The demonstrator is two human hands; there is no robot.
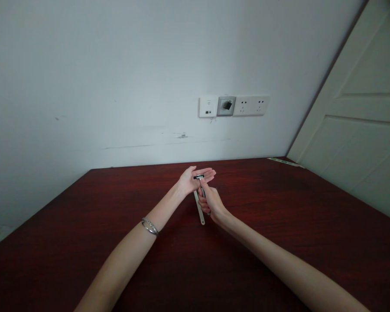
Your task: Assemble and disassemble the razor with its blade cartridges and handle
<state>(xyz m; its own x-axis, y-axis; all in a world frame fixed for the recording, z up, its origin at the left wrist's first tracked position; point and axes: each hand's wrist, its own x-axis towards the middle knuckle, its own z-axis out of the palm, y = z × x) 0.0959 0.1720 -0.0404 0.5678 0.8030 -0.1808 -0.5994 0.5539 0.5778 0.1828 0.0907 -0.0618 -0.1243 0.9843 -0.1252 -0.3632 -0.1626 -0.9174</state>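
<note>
My right hand [212, 201] is wrapped round the handle of a razor [199, 177], thumb along its neck. The razor's dark, T-shaped head points away from me and lies over the palm of my left hand [189, 181]; whether it touches the skin I cannot tell. That left palm faces up, fingers stretched out to the right, and a silver bracelet [150, 226] circles the forearm. Below both hands a narrow pale strip [199, 210] with a small hole at its near end lies on the dark red table [169, 273]. Its far end is hidden by my hands.
Behind the table rises a white wall [133, 78] with sockets [251, 105] and a grey switch plate [226, 106]. A white panelled door [360, 108] stands along the right side. Near the back right edge lies a thin light strip [286, 162].
</note>
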